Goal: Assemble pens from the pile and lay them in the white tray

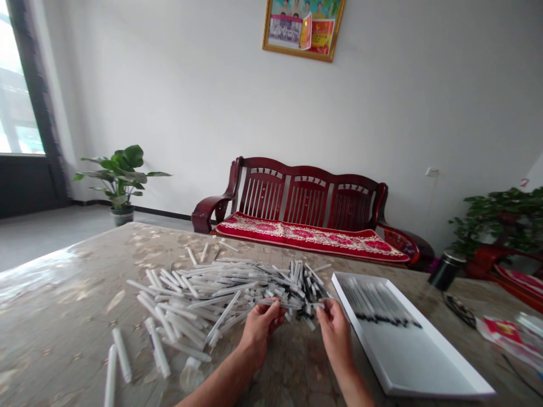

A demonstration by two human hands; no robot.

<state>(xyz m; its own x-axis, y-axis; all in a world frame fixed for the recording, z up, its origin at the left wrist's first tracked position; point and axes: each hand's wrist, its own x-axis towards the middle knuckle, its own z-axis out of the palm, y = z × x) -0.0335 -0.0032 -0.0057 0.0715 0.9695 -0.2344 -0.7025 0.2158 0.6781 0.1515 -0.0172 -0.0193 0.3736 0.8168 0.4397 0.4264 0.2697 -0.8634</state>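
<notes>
In front of me my left hand (261,325) is closed in a pinch at the near edge of a heap of white pen barrels (182,322). A slim, pale pen piece (292,306) stretches from its fingers toward my right hand (335,328), whose thumb and fingers pinch the other end. Whether this is one piece or two joined is too small to tell. Just beyond my hands lie dark-tipped pen parts (301,282), mixed into the heap. To the right, a shallow white box (432,362) holds a row of clear pens (377,299) with black ends.
The heap rests on a patterned brown tabletop (85,294); a few loose barrels (122,355) lie at its left. A black cylindrical container (446,270), a cable (460,311) and a red-and-clear plastic packet (507,336) are at the right. Behind stands a wooden bench (307,195).
</notes>
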